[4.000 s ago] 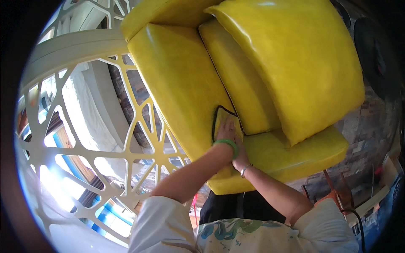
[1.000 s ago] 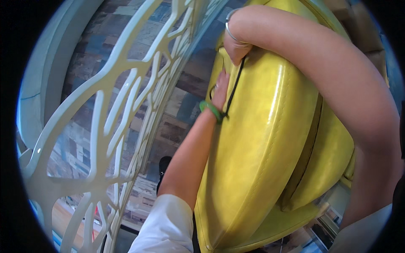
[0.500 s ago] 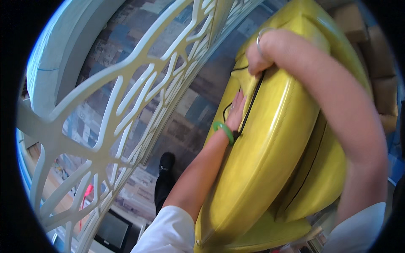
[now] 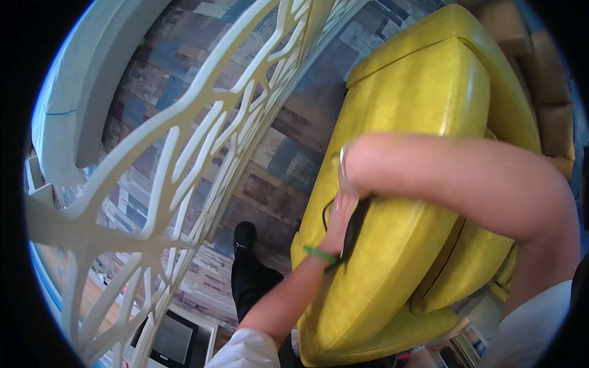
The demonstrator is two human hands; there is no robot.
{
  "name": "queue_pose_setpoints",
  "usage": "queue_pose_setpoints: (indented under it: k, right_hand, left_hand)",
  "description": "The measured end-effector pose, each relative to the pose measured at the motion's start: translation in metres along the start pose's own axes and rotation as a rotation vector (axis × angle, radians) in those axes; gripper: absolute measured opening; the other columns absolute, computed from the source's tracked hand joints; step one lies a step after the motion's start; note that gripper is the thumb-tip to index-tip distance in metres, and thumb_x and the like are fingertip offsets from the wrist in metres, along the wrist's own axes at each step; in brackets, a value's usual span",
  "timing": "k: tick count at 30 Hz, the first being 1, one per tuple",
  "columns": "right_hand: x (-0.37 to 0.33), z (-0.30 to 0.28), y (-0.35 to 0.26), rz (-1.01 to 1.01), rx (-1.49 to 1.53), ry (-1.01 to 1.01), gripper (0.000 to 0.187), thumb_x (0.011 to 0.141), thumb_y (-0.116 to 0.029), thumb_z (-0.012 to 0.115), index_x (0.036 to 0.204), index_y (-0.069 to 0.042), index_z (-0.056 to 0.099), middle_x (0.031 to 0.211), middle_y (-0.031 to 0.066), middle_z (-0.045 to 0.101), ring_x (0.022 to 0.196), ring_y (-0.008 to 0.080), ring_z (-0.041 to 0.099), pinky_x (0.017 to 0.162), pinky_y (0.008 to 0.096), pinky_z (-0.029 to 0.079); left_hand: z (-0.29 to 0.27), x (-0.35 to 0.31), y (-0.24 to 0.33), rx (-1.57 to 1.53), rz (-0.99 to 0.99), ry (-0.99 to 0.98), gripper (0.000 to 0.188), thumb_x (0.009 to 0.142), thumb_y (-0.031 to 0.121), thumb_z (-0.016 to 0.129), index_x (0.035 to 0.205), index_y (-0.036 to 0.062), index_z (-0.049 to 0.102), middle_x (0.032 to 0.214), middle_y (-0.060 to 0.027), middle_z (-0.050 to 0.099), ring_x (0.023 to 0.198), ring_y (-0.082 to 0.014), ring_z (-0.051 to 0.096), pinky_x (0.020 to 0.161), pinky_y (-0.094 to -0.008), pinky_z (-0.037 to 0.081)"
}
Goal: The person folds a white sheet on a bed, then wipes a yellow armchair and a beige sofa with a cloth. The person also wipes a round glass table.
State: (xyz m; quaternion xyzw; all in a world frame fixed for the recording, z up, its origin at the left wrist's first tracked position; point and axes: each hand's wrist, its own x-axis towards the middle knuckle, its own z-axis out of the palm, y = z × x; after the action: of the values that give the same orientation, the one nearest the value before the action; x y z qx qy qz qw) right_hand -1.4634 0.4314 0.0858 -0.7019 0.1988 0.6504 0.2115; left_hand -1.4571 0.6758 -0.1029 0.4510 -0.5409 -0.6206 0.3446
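A yellow leather-like sofa (image 4: 405, 92) fills the middle, its padded side facing up toward me. My left hand (image 4: 338, 222), with a green bangle at the wrist, lies on that side with its visible fingers stretched out. A dark strip (image 4: 354, 232), which may be an opening or a strap, runs beside it, and a thin black cord (image 4: 325, 213) loops out at its left. My right hand (image 4: 346, 175), bent inward under a silver bracelet, is just beyond my left fingertips. It is blurred, and its fingers are mostly hidden behind the wrist.
A white openwork partition (image 4: 178, 147) stands on the left, close to the sofa. Between them, my black shoe (image 4: 244, 234) rests on the patchwork plank floor (image 4: 282, 147). Brown padded blocks (image 4: 552, 67) line the far right. A dark-screened device (image 4: 172, 338) sits at lower left.
My right hand has come nearer along the sofa, down to my left hand. My left hand has shifted slightly nearer. The raised yellow cover between the hands no longer shows.
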Motion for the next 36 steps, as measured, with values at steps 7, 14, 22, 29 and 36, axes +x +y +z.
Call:
queue_pose_setpoints:
  k: [7, 14, 22, 29, 36]
  right_hand:
    - [0.003, -0.074, 0.068, 0.387, 0.296, 0.029, 0.033, 0.097, -0.030, 0.054, 0.118, -0.011, 0.069, 0.131, 0.0128, 0.063, 0.120, 0.0272, 0.058, 0.101, 0.0434, 0.045]
    - [0.126, -0.006, 0.030, 0.190, -0.080, -0.400, 0.046, 0.100, -0.045, 0.041, 0.136, -0.027, 0.065, 0.144, 0.0003, 0.058, 0.127, 0.0225, 0.057, 0.110, 0.0423, 0.041]
    - [0.085, -0.025, -0.033, 0.197, -0.462, -0.061, 0.045, 0.095, -0.041, 0.052, 0.132, -0.022, 0.067, 0.137, 0.0049, 0.063, 0.119, 0.0284, 0.060, 0.103, 0.0440, 0.045]
    - [0.134, 0.007, -0.053, -0.013, -0.419, -0.233, 0.050, 0.092, -0.040, 0.059, 0.139, -0.022, 0.062, 0.139, 0.0066, 0.061, 0.122, 0.0306, 0.058, 0.105, 0.0457, 0.045]
    - [0.111, 0.026, -0.142, -0.297, -0.160, -0.204, 0.058, 0.087, -0.041, 0.065, 0.139, -0.015, 0.061, 0.138, 0.0113, 0.061, 0.124, 0.0338, 0.058, 0.104, 0.0481, 0.045]
  left_hand:
    - [-0.066, 0.238, -0.086, 0.229, 0.071, 0.134, 0.063, 0.102, 0.028, 0.043, 0.158, 0.0058, 0.026, 0.164, -0.0220, 0.019, 0.150, -0.0430, 0.020, 0.122, -0.0448, 0.021]
    - [0.000, 0.134, -0.101, -0.013, -0.026, 0.067, 0.066, 0.105, 0.035, 0.040, 0.159, 0.0040, 0.020, 0.163, -0.0238, 0.020, 0.150, -0.0418, 0.019, 0.122, -0.0445, 0.019]
    - [-0.007, 0.099, -0.136, 0.377, 0.183, 0.062, 0.058, 0.107, 0.037, 0.036, 0.156, 0.0076, 0.026, 0.161, -0.0250, 0.021, 0.148, -0.0416, 0.024, 0.120, -0.0482, 0.021]
    - [0.016, 0.016, -0.208, 0.189, -0.174, 0.155, 0.070, 0.103, 0.052, 0.037, 0.158, 0.0104, 0.026, 0.161, -0.0253, 0.025, 0.148, -0.0419, 0.026, 0.119, -0.0549, 0.021]
    - [0.003, -0.165, -0.114, 0.187, -0.367, -0.146, 0.059, 0.104, 0.032, 0.044, 0.155, 0.0058, 0.029, 0.158, -0.0320, 0.024, 0.147, -0.0493, 0.023, 0.121, -0.0496, 0.023]
